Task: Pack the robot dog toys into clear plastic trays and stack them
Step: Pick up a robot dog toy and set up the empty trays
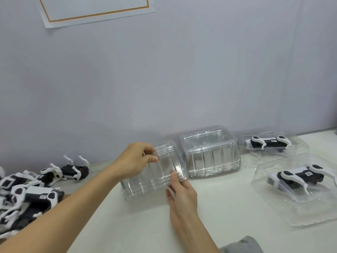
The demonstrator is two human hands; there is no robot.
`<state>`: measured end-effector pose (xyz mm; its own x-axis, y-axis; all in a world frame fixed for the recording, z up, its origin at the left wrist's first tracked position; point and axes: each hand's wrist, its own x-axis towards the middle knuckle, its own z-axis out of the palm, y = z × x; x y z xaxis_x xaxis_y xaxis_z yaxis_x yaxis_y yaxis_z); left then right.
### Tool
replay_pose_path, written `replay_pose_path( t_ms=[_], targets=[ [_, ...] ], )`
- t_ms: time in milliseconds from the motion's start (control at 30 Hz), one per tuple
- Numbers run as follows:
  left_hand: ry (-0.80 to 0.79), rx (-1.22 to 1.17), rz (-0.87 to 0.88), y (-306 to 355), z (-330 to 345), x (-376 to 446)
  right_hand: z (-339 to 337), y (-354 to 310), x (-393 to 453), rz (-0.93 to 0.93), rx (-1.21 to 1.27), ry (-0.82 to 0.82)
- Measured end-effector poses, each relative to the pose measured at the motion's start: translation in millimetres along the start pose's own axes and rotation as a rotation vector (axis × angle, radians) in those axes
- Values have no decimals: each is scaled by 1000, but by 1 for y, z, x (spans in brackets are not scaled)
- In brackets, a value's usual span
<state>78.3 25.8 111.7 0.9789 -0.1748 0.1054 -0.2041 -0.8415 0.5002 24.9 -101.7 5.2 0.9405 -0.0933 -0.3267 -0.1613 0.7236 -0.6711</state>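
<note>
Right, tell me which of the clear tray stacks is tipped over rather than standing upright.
The stack of trays that both hands hold: the left hand grips its top edge, the right hand touches its near rim. It leans over; the other stack, beside the wall, stands upright and untouched.

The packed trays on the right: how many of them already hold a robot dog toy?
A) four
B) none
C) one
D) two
D: one toy lies in the far packed tray by the wall and another in the near packed tray at the table's right edge.
</note>
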Motion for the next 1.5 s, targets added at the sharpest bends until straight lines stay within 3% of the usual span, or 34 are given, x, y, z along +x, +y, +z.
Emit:
replay_pose_path(
  t_ms=[1133,1367,1500],
  targets=[
    [-24,59,19,1,-14,6,-6,11,8,-185,-234,50],
    [71,63,8,3,-15,7,-6,14,8,-154,-189,54],
    [294,24,41,6,-26,5,-7,14,9,-109,-133,79]
  ],
)
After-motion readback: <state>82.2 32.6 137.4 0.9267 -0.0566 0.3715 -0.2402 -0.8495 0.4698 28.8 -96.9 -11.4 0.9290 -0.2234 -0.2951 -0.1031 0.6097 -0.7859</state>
